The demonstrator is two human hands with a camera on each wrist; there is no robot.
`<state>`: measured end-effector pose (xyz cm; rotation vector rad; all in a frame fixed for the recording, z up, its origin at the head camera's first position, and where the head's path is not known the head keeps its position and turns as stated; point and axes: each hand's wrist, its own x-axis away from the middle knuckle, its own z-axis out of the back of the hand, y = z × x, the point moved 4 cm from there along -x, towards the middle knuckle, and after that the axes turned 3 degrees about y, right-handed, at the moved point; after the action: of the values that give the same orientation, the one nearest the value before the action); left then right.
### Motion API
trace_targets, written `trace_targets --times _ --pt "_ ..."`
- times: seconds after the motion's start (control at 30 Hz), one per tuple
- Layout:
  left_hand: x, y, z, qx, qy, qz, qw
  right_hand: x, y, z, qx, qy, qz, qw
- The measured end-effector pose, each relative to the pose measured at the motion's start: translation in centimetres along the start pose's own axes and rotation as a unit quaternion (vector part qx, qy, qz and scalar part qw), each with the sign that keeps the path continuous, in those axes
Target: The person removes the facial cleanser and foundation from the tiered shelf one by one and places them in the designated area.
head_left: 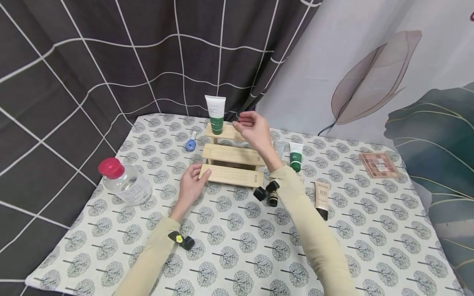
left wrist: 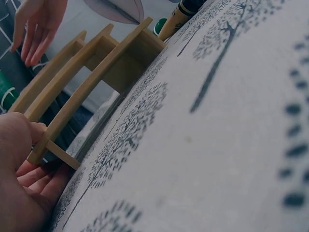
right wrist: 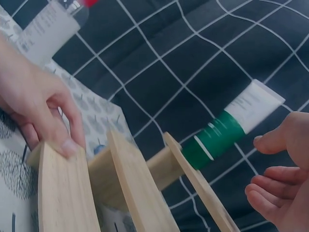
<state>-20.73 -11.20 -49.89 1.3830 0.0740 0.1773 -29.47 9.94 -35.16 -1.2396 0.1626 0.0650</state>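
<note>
A three-step wooden display rack [head_left: 233, 154] stands on the tree-print cloth. My left hand [head_left: 191, 184] grips the left end of its lowest step; in the left wrist view the thumb lies over the board and the fingers [left wrist: 41, 181] reach beneath. On the left of the top step, a white and green squeeze tube [head_left: 216, 113] stands upright on its cap. My right hand [head_left: 253, 130] hovers above the top step, right of that tube. Its fingers are loosely bent, and the right wrist view shows a gap between the hand and the tube [right wrist: 222, 133].
Left of the rack are a blue nail polish bottle [head_left: 191, 144] and a clear bottle with a red cap [head_left: 129, 187]. To the right are another green and white tube [head_left: 296, 156], a BB cream tube [head_left: 321, 198], a makeup palette [head_left: 380, 165] and a small dark-and-gold item [head_left: 273, 200].
</note>
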Motion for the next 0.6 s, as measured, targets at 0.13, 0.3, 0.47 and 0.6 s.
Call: trace_targets --times 0.13,0.3,0.47,0.6 --pt "0.1 0.1 0.0 0.003 -0.001 0.001 1.0 -0.1 -0.2 -1.4 -0.001 -0.005 0.005 1.0" --pt "0.2 0.2 0.0 -0.004 0.001 -0.004 1.0 -0.1 -0.1 -3.1 -0.017 -0.008 0.01 0.9998" --pt "0.1 0.1 0.0 -0.011 0.003 -0.001 0.9999 0.1 -0.1 -4.7 -0.018 -0.003 0.027 0.9995" --pt "0.1 0.1 0.0 -0.005 0.0 0.001 1.0 0.2 -0.1 -5.7 -0.001 0.007 0.036 0.9993"
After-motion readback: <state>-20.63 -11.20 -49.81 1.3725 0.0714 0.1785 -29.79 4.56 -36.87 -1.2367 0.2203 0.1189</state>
